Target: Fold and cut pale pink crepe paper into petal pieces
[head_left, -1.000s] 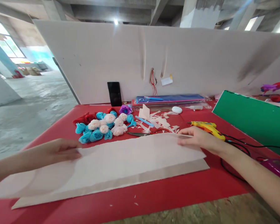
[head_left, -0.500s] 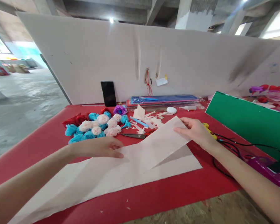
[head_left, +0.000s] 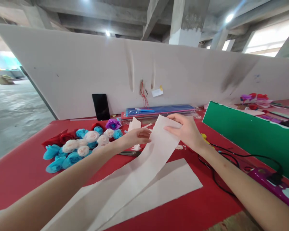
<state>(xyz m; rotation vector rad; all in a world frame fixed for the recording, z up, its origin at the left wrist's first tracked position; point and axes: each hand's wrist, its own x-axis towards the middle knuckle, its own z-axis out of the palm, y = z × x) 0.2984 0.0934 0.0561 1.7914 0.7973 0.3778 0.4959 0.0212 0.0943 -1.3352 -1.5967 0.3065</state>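
Observation:
My right hand pinches the upper end of a long pale crepe-paper strip, lifted off the table and sloping down toward me. My left hand is at the strip's left edge, fingers loosely bent and apart; whether the fingertips touch the paper cannot be made out. Beneath lies a second pale paper strip, flat on the red tabletop. Scissors lie behind my left wrist, partly covered. Small pale paper scraps are mostly hidden behind the hands and the raised strip.
Blue, white and red paper flowers lie at left, beside a purple one. A black phone leans on the white partition. At right are black cables, a purple device and a green board.
My right hand has raised the strip's right end and drawn it leftward, baring the strip below. My left hand has left the strip's far left part and come close to the right hand.

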